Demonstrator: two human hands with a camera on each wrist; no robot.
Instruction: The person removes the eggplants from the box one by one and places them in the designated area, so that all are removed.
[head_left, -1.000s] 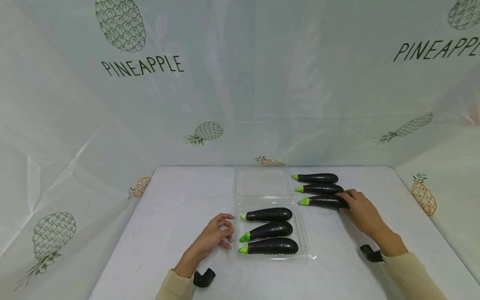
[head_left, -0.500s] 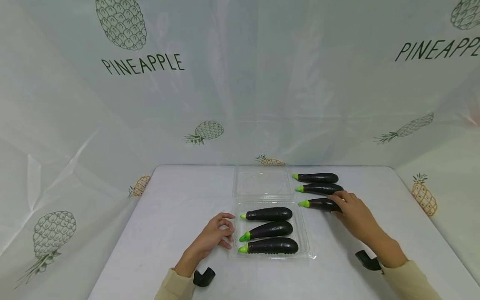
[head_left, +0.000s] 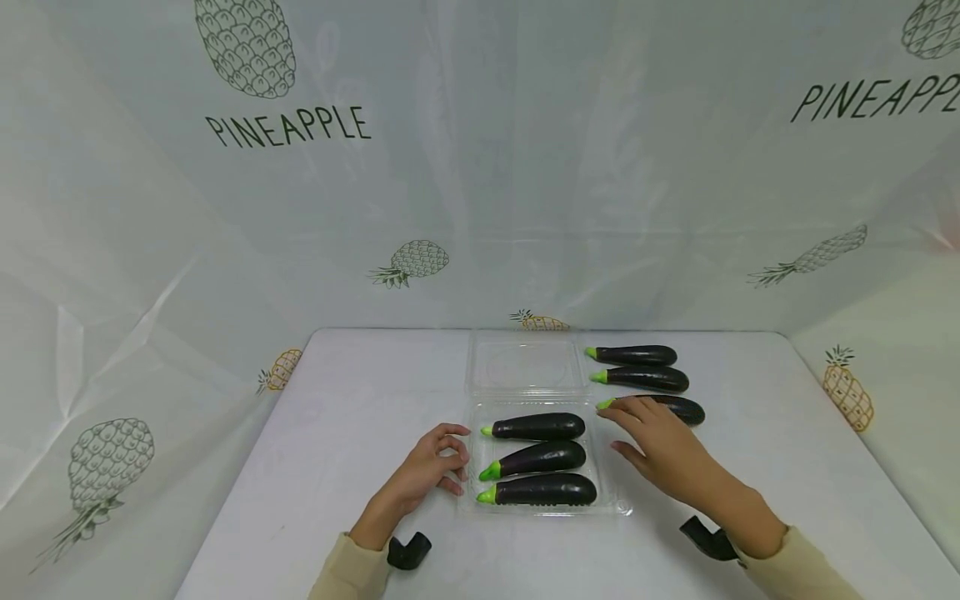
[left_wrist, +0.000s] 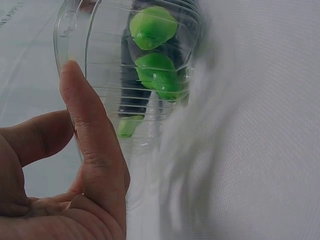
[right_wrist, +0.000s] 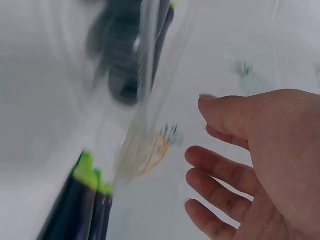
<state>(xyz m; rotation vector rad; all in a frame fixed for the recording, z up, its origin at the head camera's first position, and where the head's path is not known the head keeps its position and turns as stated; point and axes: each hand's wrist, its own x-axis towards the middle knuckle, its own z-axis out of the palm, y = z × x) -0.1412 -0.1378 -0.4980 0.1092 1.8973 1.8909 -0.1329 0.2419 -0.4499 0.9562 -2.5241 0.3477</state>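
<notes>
The right hand [head_left: 663, 446] hangs over the nearest loose eggplant [head_left: 684, 408], its fingers and thumb spread apart; the right wrist view shows a bare gap between thumb and fingertips. From overhead, this eggplant's green stem end shows at the fingertips and its dark rounded end to the right of the knuckles, while the hand covers much of the middle; whether skin touches it cannot be told. Just beyond the fingers lie two more, the second loose eggplant [head_left: 648, 379] and, past it, the farthest loose eggplant [head_left: 637, 356], all three with stems pointing left. To the left of the right hand sits a clear plastic container [head_left: 611, 467], its lid [head_left: 528, 367] laid open on the side away from both hands. The left hand [head_left: 423, 467] is at the container's left edge, fingers bent, one fingertip against the clear wall in the left wrist view; whether it pinches the rim cannot be told. Between the two hands, inside the container, the far packed eggplant [head_left: 540, 427], the middle packed eggplant [head_left: 543, 457] and the near packed eggplant [head_left: 546, 490] lie in a row, green stems toward the left hand. Beneath both hands is a white table [head_left: 375, 375]; beyond them hangs a pineapple-print sheet [head_left: 525, 167].
</notes>
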